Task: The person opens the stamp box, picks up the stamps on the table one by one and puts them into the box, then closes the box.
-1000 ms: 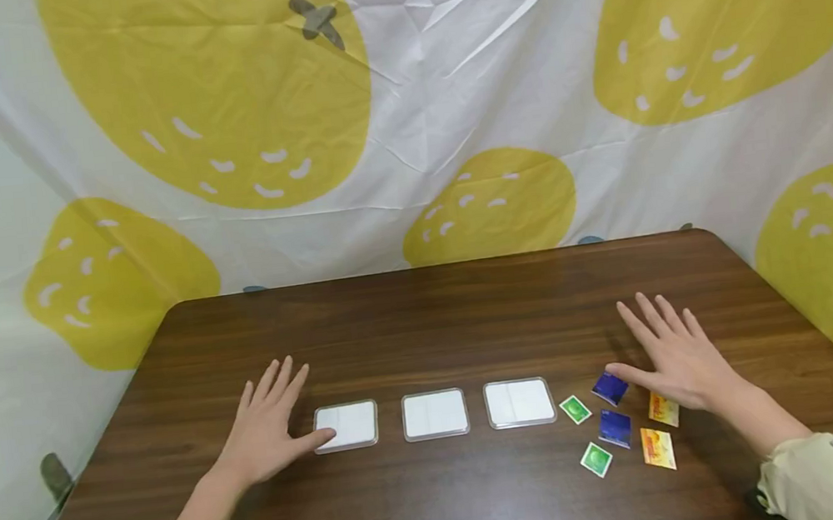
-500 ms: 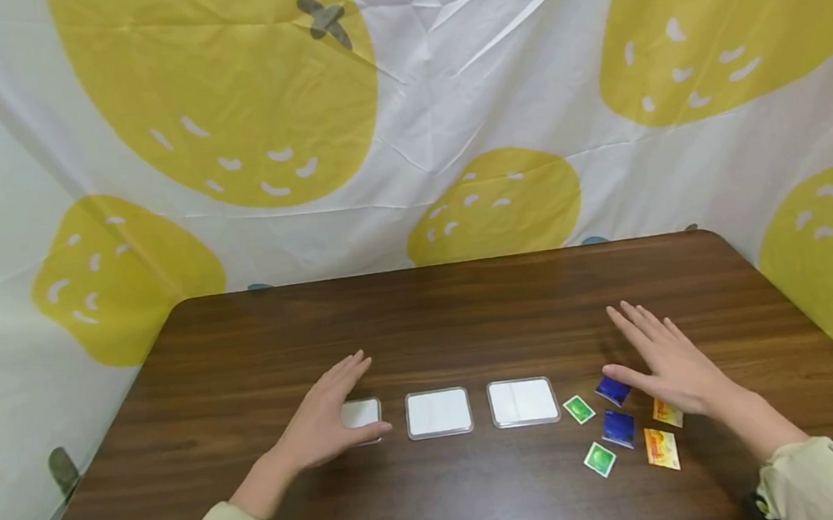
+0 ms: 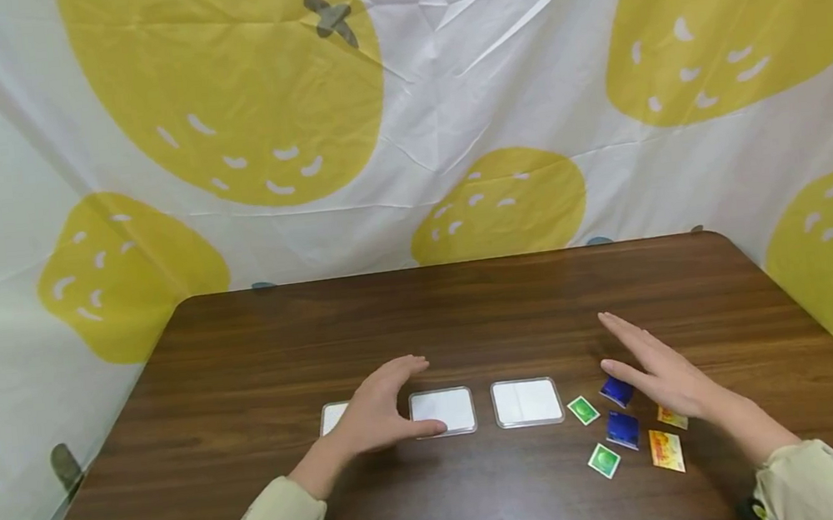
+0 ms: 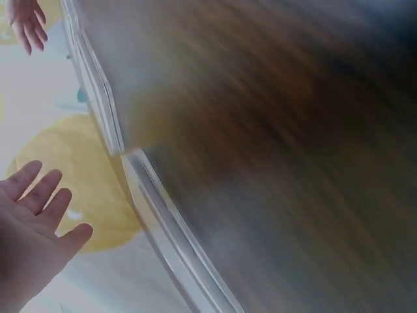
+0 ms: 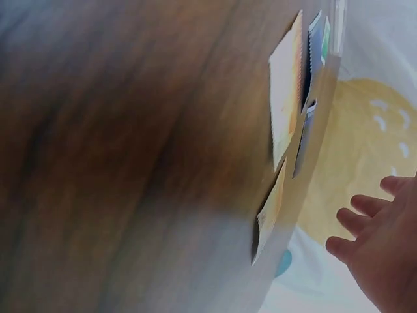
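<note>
In the head view my left hand (image 3: 374, 410) hovers with loosely bent fingers and thumb apart over the row of shallow clear-rimmed cases with white faces. It overlaps the left case (image 3: 332, 415) and its thumb overlaps the middle case (image 3: 449, 407); the right case (image 3: 527, 402) is fully visible. My right hand (image 3: 665, 378), fingers extended, is over the small packets: blue packets (image 3: 622, 430), orange-yellow packets (image 3: 667, 450) and green square ones (image 3: 604, 460). It partly hides one orange packet (image 3: 673, 417). Neither hand holds anything. The left wrist view shows my left hand (image 4: 39, 228) above the cases' edges (image 4: 98, 91).
Everything lies on a brown wood-grain table (image 3: 422, 318). A white cloth with large yellow fruit prints (image 3: 502, 206) hangs behind its far edge. In the right wrist view, the packets (image 5: 287, 98) lie low on the tabletop, one slightly lifted at its edge.
My left hand has moved right, from beside the left case to between the left and middle cases. My right hand has turned slightly and shifted a little left. Cases and packets stay in place.
</note>
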The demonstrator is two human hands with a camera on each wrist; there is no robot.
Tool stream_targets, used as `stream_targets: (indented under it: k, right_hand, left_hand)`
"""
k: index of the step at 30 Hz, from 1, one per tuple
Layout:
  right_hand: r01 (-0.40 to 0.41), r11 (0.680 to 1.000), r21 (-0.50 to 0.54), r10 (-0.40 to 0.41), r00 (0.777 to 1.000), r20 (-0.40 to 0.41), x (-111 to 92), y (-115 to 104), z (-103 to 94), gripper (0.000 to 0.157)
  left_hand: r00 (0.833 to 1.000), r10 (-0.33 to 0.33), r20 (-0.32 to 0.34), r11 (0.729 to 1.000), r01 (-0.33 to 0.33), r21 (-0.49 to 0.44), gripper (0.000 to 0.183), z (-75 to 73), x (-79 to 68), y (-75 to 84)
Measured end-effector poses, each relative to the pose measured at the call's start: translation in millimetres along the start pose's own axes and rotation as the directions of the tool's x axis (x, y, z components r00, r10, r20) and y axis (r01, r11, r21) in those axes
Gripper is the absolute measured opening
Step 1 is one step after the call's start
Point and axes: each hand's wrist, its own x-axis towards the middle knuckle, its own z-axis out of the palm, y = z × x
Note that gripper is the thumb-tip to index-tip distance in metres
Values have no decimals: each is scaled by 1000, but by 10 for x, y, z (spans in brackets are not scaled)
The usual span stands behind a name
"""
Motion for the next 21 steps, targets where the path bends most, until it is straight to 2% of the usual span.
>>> stream_targets:
  k: [10, 18, 21]
  right_hand:
    - [-46, 982, 183, 44, 999, 13, 72, -107, 63, 58]
    - [3, 967, 254, -7, 1000, 14, 123, -177, 179, 54]
    - [0, 962, 272, -5, 1000, 18, 133, -189, 222, 56]
  left_hand:
    - [995, -6, 95, 999, 3, 36, 82, 185, 207, 172]
    - [991, 47, 126, 996, -56, 72, 80, 309, 322, 291]
    - [990, 42, 136, 994, -55, 94, 79, 343, 364, 323]
